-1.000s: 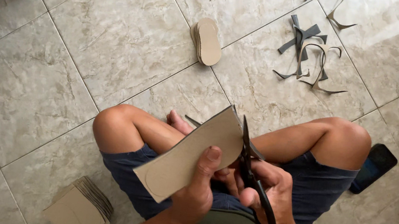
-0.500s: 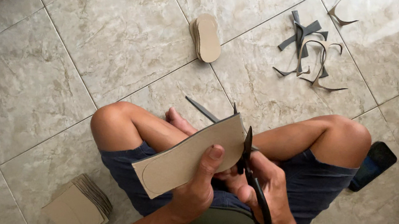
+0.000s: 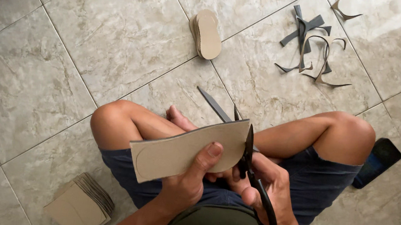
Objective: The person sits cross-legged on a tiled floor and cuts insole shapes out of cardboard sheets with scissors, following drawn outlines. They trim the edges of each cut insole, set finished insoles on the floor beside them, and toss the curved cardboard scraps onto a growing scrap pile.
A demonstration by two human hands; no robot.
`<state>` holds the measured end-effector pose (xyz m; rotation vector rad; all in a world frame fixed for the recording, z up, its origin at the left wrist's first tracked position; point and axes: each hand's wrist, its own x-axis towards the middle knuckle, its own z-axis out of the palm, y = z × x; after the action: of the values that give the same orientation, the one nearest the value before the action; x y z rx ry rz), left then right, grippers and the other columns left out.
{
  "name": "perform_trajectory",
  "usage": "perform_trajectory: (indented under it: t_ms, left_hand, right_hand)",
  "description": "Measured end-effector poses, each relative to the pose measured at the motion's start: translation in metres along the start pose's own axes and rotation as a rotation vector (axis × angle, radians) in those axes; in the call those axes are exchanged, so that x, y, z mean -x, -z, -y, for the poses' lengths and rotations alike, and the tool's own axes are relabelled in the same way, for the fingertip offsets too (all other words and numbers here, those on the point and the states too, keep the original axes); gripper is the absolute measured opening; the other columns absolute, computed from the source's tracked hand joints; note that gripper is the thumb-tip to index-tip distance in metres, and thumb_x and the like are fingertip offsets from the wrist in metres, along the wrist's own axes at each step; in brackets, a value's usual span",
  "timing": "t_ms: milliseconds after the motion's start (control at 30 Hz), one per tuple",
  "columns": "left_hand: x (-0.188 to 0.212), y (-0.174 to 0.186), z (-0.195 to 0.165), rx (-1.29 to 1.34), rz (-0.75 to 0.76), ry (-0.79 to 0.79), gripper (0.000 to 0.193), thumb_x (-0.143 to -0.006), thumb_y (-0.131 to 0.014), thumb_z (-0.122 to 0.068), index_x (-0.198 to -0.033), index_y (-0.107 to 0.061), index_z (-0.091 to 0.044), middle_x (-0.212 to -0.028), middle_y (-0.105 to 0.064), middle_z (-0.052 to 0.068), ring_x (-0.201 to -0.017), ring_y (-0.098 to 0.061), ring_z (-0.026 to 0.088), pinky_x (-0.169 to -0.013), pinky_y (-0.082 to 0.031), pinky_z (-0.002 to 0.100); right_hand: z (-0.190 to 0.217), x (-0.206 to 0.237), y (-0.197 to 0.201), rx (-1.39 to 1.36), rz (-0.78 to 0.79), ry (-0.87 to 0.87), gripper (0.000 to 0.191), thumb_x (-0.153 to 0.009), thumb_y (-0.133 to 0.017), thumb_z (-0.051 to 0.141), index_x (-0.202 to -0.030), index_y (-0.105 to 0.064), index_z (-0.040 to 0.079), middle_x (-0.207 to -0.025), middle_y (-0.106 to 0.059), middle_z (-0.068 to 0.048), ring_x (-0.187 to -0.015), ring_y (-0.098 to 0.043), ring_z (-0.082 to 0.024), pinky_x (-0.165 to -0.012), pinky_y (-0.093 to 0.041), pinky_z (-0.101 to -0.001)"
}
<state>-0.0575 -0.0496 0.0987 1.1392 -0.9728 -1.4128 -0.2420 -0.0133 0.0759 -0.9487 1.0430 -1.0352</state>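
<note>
Over my crossed legs, my left hand (image 3: pixel 183 186) pinches a tan cardboard sheet (image 3: pixel 189 149), thumb on top; my right hand (image 3: pixel 268 183) is closed around black scissors (image 3: pixel 249 168), blades at the sheet's curved right edge; on the tiled floor (image 3: pixel 65 62) a stack of cut insole shapes (image 3: pixel 207 34), dark offcut strips (image 3: pixel 314 45), a pile of cardboard sheets (image 3: pixel 80 204) by my left knee, a black phone (image 3: pixel 378 160) by my right.

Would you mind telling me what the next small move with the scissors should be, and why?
Probably another short snip along the curve. The scissors in the right hand sit at the rounded end of the cardboard sheet, which the left hand grips, and a thin offcut strip already trails from the cut edge.
</note>
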Motion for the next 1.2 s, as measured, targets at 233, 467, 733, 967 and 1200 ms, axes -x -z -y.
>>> perform_trajectory:
  t_ms: [233, 467, 733, 967, 1200]
  left_hand:
    - [-0.009, 0.008, -0.018, -0.189, 0.112, -0.111, 0.021, -0.101, -0.069, -0.02, -0.099, -0.072, 0.001, -0.078, -0.065, 0.002, -0.073, -0.061, 0.01, -0.067, -0.047, 0.027]
    - [-0.017, 0.012, -0.034, -0.232, 0.206, 0.04, 0.026, -0.099, -0.071, -0.022, -0.082, -0.071, -0.003, -0.062, -0.058, -0.001, -0.057, -0.055, 0.009, -0.053, -0.042, 0.025]
    - [-0.025, 0.013, -0.044, -0.268, 0.285, 0.132, 0.018, -0.093, -0.073, -0.018, -0.088, -0.075, -0.001, -0.065, -0.063, -0.001, -0.053, -0.055, 0.007, -0.047, -0.043, 0.024]
    - [-0.039, 0.029, -0.052, -0.252, 0.439, -0.009, 0.015, -0.095, -0.076, -0.014, -0.097, -0.077, 0.001, -0.077, -0.071, 0.002, -0.061, -0.058, 0.006, -0.053, -0.046, 0.023]
    - [-0.048, 0.031, -0.039, -0.111, 0.304, 0.127, 0.015, -0.096, -0.071, -0.013, -0.092, -0.073, 0.002, -0.076, -0.068, 0.001, -0.063, -0.058, 0.007, -0.052, -0.044, 0.023]
  right_hand:
    - [0.001, 0.005, 0.003, -0.029, -0.002, -0.04, 0.082, -0.072, -0.081, 0.07, -0.104, -0.068, -0.004, -0.082, -0.058, -0.001, -0.074, -0.053, -0.011, -0.065, -0.043, -0.0256]
    - [-0.001, 0.008, 0.009, -0.001, 0.026, -0.049, 0.085, -0.073, -0.081, 0.072, -0.105, -0.07, -0.006, -0.084, -0.061, -0.003, -0.076, -0.053, -0.011, -0.066, -0.041, -0.0257]
    - [0.004, 0.007, 0.014, 0.009, 0.076, 0.018, 0.086, -0.078, -0.076, 0.076, -0.11, -0.065, -0.003, -0.093, -0.062, 0.0, -0.086, -0.055, -0.008, -0.075, -0.043, -0.0238]
    - [-0.003, 0.018, 0.019, -0.051, 0.063, -0.089, 0.087, -0.069, -0.085, 0.067, -0.111, -0.071, -0.008, -0.08, -0.059, -0.001, -0.071, -0.051, -0.01, -0.06, -0.037, -0.0246]
    - [-0.003, 0.013, 0.019, 0.067, 0.086, 0.002, 0.076, -0.073, -0.084, 0.064, -0.103, -0.074, -0.005, -0.069, -0.057, 0.002, -0.062, -0.05, -0.009, -0.058, -0.04, -0.0242]
